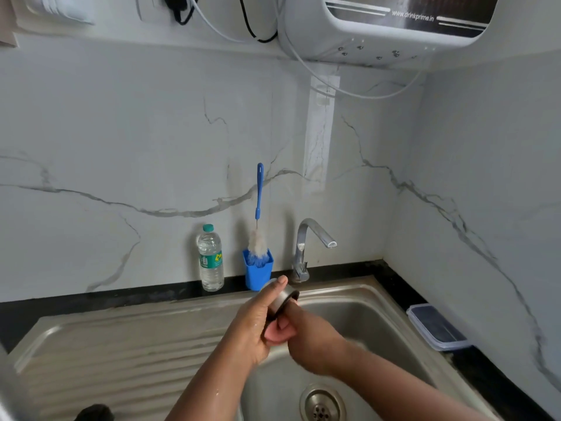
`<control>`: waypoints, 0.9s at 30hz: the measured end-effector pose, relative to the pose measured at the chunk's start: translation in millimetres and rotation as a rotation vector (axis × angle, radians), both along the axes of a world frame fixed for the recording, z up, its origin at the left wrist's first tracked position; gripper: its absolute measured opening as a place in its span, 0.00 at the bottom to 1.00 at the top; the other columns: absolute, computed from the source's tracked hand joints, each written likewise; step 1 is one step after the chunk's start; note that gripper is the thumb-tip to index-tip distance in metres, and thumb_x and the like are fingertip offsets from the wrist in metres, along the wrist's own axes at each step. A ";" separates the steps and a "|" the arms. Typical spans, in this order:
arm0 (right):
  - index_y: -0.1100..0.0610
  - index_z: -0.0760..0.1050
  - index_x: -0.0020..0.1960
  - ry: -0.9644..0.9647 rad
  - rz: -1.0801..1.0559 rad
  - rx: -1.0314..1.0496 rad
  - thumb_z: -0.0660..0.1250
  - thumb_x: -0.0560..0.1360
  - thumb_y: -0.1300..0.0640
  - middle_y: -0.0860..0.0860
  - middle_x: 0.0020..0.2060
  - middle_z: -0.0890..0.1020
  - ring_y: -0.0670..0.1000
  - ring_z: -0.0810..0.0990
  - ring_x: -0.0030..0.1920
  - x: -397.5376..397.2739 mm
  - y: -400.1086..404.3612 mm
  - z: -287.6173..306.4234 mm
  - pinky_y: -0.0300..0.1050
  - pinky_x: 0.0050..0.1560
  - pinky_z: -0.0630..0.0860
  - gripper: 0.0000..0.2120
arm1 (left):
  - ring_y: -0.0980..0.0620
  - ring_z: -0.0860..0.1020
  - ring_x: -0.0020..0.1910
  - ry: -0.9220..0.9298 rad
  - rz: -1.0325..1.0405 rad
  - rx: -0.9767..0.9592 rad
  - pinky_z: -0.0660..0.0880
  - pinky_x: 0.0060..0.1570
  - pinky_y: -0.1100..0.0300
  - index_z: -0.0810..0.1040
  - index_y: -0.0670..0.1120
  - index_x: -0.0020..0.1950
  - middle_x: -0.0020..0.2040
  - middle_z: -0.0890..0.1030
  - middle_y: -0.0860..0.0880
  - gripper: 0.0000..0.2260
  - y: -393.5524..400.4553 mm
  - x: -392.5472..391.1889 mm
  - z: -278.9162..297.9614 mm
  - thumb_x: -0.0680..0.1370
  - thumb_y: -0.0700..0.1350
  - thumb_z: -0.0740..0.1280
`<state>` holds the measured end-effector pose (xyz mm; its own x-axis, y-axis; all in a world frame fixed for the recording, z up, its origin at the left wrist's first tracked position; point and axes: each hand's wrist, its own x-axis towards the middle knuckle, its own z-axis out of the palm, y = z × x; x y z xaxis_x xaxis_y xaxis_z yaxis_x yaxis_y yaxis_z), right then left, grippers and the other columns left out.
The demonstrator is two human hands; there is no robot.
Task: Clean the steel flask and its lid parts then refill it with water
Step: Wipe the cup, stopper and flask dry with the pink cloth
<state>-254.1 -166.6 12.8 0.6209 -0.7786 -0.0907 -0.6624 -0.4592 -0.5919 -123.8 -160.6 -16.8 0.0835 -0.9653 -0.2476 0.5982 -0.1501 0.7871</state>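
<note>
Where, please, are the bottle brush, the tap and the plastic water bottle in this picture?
bottle brush [259,189], head view, on its blue handle.
tap [315,230], head view, on the bend of its spout.
plastic water bottle [210,262], head view, on its label.

Count, head view:
- 2 hands: left hand [253,325], right hand [312,338]
- 1 steel lid [283,294]
- 1 sink [349,291], with 1 drain [322,404]
- 1 tap [309,247]
- 1 plastic water bottle [211,258]
- 1 bottle brush [258,220]
- 1 blue holder cup [258,273]
- 1 lidded plastic box [435,326]
- 1 water purifier [388,25]
- 1 dark item at bottom edge [94,413], not identifiable
</note>
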 end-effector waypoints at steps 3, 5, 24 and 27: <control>0.57 0.72 0.59 -0.387 0.000 0.625 0.58 0.66 0.69 0.60 0.45 0.77 0.56 0.80 0.43 -1.9 -4.2 18.4 0.50 0.37 0.81 0.23 | 0.46 0.82 0.39 0.082 -0.049 -0.107 0.78 0.43 0.54 0.84 0.38 0.48 0.44 0.83 0.40 0.34 -1.8 10.6 -10.9 0.50 0.57 0.85; 0.59 0.72 0.56 -0.488 0.022 0.762 0.58 0.64 0.70 0.62 0.45 0.77 0.58 0.80 0.42 -5.5 -4.6 25.0 0.49 0.35 0.81 0.21 | 0.45 0.81 0.45 0.076 -0.096 -0.097 0.75 0.46 0.52 0.85 0.40 0.51 0.49 0.83 0.40 0.36 -3.1 11.7 -11.7 0.51 0.60 0.84; 0.64 0.76 0.58 -0.747 -0.059 1.028 0.58 0.62 0.69 0.63 0.45 0.81 0.60 0.82 0.45 -21.3 -16.6 10.4 0.49 0.36 0.80 0.25 | 0.50 0.75 0.28 0.010 -0.038 -0.048 0.69 0.30 0.61 0.81 0.43 0.47 0.34 0.77 0.45 0.24 -5.9 -4.4 -10.0 0.60 0.55 0.81; 0.54 0.71 0.60 -0.327 -0.048 0.255 0.60 0.71 0.62 0.55 0.48 0.80 0.56 0.80 0.46 -19.6 -11.4 2.3 0.54 0.46 0.78 0.18 | 0.48 0.78 0.46 -0.199 0.078 0.025 0.74 0.48 0.52 0.83 0.46 0.51 0.44 0.83 0.47 0.31 -4.9 -2.2 0.8 0.55 0.62 0.79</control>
<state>-273.7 -178.1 15.1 0.6126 -0.7854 -0.0887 -0.4380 -0.2440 -0.8653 -125.9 -165.5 -16.0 0.2070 -0.9479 -0.2423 0.4419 -0.1304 0.8875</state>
